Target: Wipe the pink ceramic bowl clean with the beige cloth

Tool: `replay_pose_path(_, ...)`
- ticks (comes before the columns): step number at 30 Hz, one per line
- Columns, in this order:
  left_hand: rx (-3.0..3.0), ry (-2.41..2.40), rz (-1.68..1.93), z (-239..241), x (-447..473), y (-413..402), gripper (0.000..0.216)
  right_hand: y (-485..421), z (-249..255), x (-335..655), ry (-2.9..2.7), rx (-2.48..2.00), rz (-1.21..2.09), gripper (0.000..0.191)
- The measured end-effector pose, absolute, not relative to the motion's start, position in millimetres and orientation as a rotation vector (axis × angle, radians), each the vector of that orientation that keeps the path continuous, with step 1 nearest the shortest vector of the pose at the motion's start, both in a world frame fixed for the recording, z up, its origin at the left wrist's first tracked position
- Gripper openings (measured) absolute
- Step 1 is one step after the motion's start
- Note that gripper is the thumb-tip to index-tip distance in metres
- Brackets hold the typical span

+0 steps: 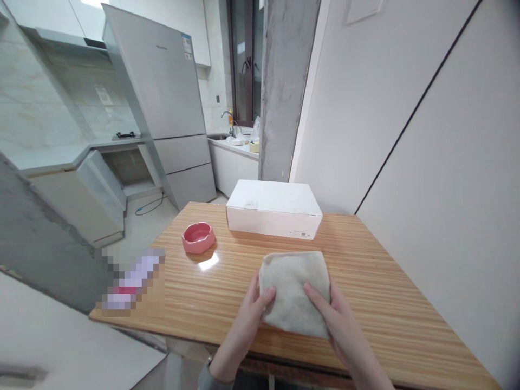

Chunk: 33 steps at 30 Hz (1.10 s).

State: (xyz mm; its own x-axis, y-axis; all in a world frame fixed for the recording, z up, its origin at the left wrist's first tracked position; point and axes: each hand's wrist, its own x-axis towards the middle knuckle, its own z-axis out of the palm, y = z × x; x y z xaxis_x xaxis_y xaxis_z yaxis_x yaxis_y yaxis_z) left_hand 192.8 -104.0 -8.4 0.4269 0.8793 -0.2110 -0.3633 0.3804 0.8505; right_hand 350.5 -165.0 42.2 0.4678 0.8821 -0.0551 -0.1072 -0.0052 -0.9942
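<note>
A folded, greyish-beige cloth (294, 298) is held up over the near part of the wooden table, in front of my body. Its left edge is gripped by my left hand (254, 306), thumb on top and fingers mostly hidden behind. On the opposite side my right hand (335, 311) pinches it the same way, its thumb lying across the face of the cloth. The fabric looks like a flat, thick rectangle with a few faint stains.
Beyond the cloth a white cardboard box (274, 211) stands on the wooden table (390, 303). A pink ashtray-like bowl (198, 238) sits to its left. Near the left edge lies a pixelated item (136, 279). A white wall (447, 189) borders the right side.
</note>
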Motion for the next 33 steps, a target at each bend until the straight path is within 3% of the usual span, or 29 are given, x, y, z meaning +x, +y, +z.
replay_pose_path(3,0.857,0.829,0.924,8.1,162.8,-87.4,0.094,-148.5,31.3,316.8,-0.697,-1.197,1.093,0.062)
replay_pose_path(5,1.024,0.913,1.04,10.1,134.2,-69.1,0.092,-138.1,19.0,300.7,-0.703,-1.079,1.262,0.068)
replay_pose_path(10,1.68,1.348,1.064,-8.3,51.0,-20.8,0.033,-126.4,-11.3,279.1,-0.624,-1.014,1.509,0.095)
replay_pose_path(12,1.862,1.462,1.011,-16.4,20.6,-8.2,0.032,-128.0,-18.3,279.6,-0.628,-1.042,1.497,0.09)
replay_pose_path(18,2.161,1.828,0.766,-28.6,-33.3,3.6,0.034,-138.8,-25.9,308.2,-0.775,-1.14,1.236,0.049)
replay_pose_path(22,2.289,2.095,0.623,-26.2,-33.6,-4.2,0.033,-146.8,-30.9,335.7,-0.805,-1.244,1.031,0.044)
replay_pose_path(25,2.296,2.333,0.806,-17.9,-16.0,-16.1,0.034,-152.6,-33.5,350.9,-0.846,-1.325,0.902,0.044)
replay_pose_path(27,2.228,2.3,1.06,-13.0,6.6,-26.2,0.035,-155.3,-34.0,354.8,-0.892,-1.356,0.841,0.042)
replay_pose_path(30,2.018,1.845,1.356,-12.1,59.9,-46.1,0.032,-156.2,-34.0,350.1,-0.942,-1.355,0.802,0.04)
replay_pose_path(33,1.68,1.25,1.129,-16.3,127.0,-71.7,0.031,-153.6,-34.2,339.1,-0.947,-1.342,0.816,0.038)
